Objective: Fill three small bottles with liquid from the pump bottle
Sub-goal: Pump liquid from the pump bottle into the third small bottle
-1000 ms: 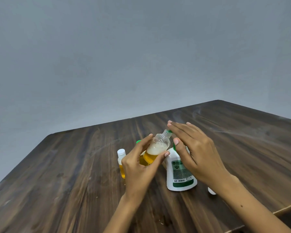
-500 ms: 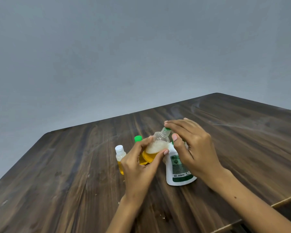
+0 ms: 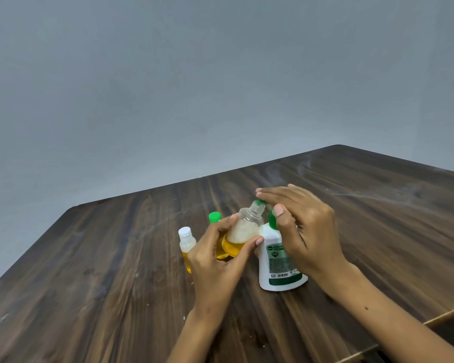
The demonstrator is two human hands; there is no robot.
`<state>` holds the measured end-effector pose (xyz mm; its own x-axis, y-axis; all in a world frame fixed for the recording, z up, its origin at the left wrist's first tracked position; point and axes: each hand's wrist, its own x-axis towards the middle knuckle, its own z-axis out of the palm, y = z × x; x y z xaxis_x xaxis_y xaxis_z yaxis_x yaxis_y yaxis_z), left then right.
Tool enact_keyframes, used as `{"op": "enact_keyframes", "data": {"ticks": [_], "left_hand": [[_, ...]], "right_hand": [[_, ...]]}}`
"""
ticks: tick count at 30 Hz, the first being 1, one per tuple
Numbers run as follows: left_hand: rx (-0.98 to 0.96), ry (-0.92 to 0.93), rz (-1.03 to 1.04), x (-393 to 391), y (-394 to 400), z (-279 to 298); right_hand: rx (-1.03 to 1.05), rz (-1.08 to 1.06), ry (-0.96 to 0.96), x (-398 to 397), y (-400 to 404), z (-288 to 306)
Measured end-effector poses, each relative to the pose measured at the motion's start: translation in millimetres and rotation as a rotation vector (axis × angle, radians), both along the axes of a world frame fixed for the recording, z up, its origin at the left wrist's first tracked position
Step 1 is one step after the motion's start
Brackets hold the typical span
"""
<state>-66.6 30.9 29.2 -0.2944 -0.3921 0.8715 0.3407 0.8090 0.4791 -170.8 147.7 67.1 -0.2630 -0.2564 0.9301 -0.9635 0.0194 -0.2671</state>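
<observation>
My left hand (image 3: 215,260) grips a small clear bottle (image 3: 243,231), tilted right, with amber liquid and foam inside; its open neck meets the green spout of the pump. The white pump bottle (image 3: 278,265) with a green label stands on the table, and my right hand (image 3: 302,229) lies over its green pump head, fingers flat on top, thumb on the pump's neck. A small bottle with a white cap (image 3: 186,244) holding amber liquid stands to the left. Behind my left hand shows a green-capped small bottle (image 3: 215,217), mostly hidden.
The dark wooden table (image 3: 102,271) ends at a far edge against a plain grey wall; its near right edge runs diagonally at the lower right corner.
My right hand's fingers have flattened and lifted slightly over the pump head. The tilted bottle stays at the spout. The view shifted a little.
</observation>
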Motion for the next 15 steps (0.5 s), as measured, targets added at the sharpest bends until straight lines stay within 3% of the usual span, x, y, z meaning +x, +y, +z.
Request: {"op": "enact_keyframes", "data": {"ticks": [15], "left_hand": [[-0.040, 0.004, 0.049, -1.5, -0.7, -4.2]], "right_hand": [[0.013, -0.054, 0.024, 1.8, 3.2, -8.9]]}}
